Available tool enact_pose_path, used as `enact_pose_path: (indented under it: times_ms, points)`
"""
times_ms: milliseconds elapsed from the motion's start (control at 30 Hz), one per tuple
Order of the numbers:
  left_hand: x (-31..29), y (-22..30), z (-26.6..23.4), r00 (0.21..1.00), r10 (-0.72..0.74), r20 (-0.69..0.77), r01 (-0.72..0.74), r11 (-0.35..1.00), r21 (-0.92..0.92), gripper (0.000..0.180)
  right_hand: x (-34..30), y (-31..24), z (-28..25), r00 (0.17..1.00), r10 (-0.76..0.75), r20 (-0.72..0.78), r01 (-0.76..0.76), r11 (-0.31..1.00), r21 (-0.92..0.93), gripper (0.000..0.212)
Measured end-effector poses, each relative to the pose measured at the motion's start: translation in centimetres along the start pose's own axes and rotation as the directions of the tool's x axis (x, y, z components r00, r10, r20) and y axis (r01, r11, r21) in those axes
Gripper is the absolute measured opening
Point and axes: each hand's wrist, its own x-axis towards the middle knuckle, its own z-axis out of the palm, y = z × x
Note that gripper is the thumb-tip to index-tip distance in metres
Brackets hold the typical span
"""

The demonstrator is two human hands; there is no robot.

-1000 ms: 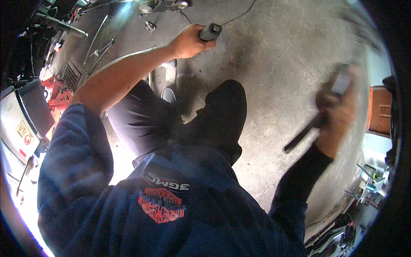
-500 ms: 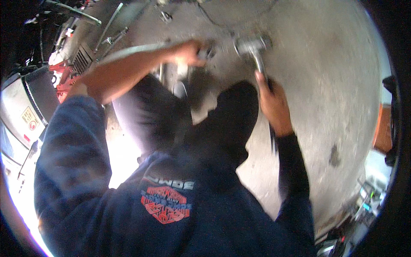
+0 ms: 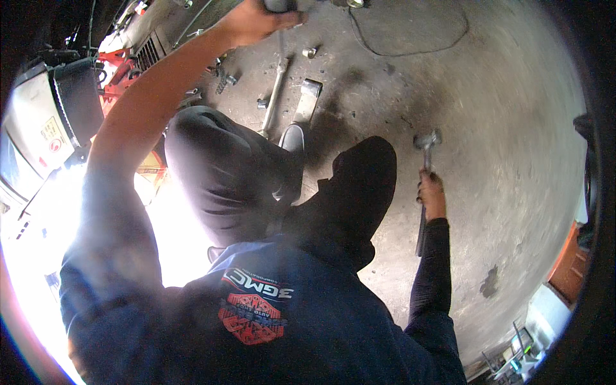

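Note:
My left hand reaches out to the far side, at the top of the view. Its fingers close round a dark grey, rounded piece, partly cut off by the picture's edge; its kind does not show. My right hand grips a hammer by the handle, its metal head pointing away from me. Between my hands a long metal bar lies on the floor. Beside it is a flat metal arm with a round eye, its near end by my shoe. A small metal ring lies farther off.
A dark cable curves over the concrete floor at the far side. On the left stand a red metal frame and a pale container. Several small metal parts lie near my left knee. An orange-brown object stands at the right rim.
My left hand has moved farther away, up to the top edge, still holding a piece. My right hand has drawn the hammer back toward me and to the right. The view has shifted slightly.

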Motion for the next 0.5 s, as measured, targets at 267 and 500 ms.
enact_pose_path:
  times_ms: [267,500]
  points:
    - [-14.5,-11.2,0.6,0.983,0.07,-0.169,-0.051,0.992,0.115,0.035,7.3,23.0,8.6,0.951,0.01,0.31,0.231,0.643,-0.73,0.022]
    - [-29.1,-18.9,11.3,0.99,-0.141,-0.004,0.138,0.968,0.208,0.028,6.0,24.8,10.2,0.947,0.043,0.318,0.257,0.49,-0.833,0.026]
